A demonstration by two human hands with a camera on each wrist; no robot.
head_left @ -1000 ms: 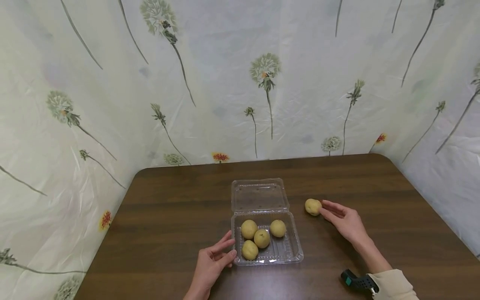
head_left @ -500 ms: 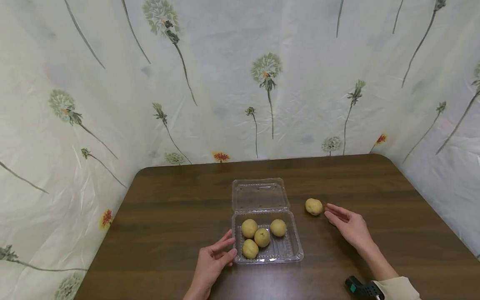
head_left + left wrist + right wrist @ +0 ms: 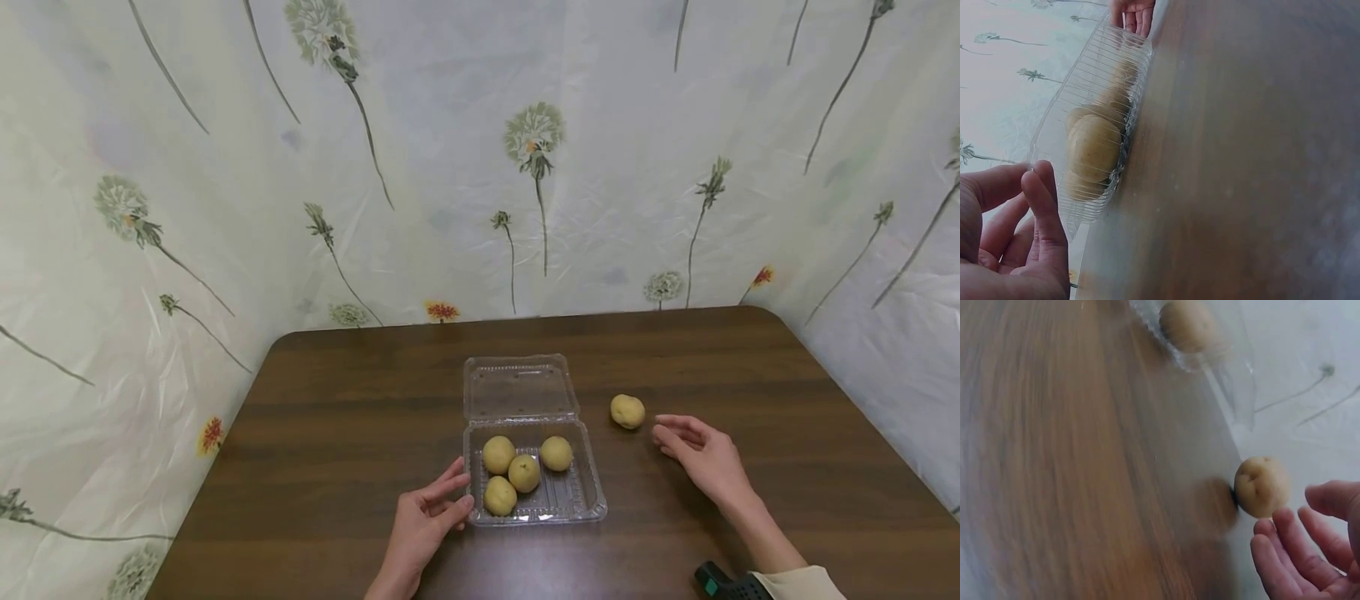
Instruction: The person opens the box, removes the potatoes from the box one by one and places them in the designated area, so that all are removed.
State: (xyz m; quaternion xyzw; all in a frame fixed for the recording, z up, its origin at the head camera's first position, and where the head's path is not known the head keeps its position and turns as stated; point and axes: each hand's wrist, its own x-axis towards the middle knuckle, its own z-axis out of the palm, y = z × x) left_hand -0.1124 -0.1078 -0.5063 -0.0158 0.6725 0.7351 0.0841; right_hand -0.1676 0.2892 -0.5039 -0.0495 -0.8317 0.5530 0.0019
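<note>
A clear plastic clamshell container (image 3: pixel 558 504) lies on the table with its lid (image 3: pixel 517 392) folded back. Several small round potatoes (image 3: pixel 524 473) sit inside, mostly toward its left half. At the container's left side, my left hand (image 3: pixel 423 521) pinches the rim with thumb and fingertips (image 3: pixel 1041 181). One more potato (image 3: pixel 627 412) rests on the table to the right of the lid, dimpled in the right wrist view. My right hand (image 3: pixel 705 458) is just right of this potato, fingers loosely bent and holding nothing. A small gap separates its fingertips (image 3: pixel 1282 515) from the potato in the head view.
The dark brown wooden table (image 3: pixel 360 433) has rounded far corners. Behind and beside it hangs a pale sheet (image 3: pixel 420 167) printed with dandelions. A black wrist strap (image 3: pixel 723 583) and a beige sleeve (image 3: pixel 798 583) show on the right arm.
My right hand has let go of the potato and drawn back slightly to the right and toward me. The potato stays beside the lid, and my left hand keeps its place.
</note>
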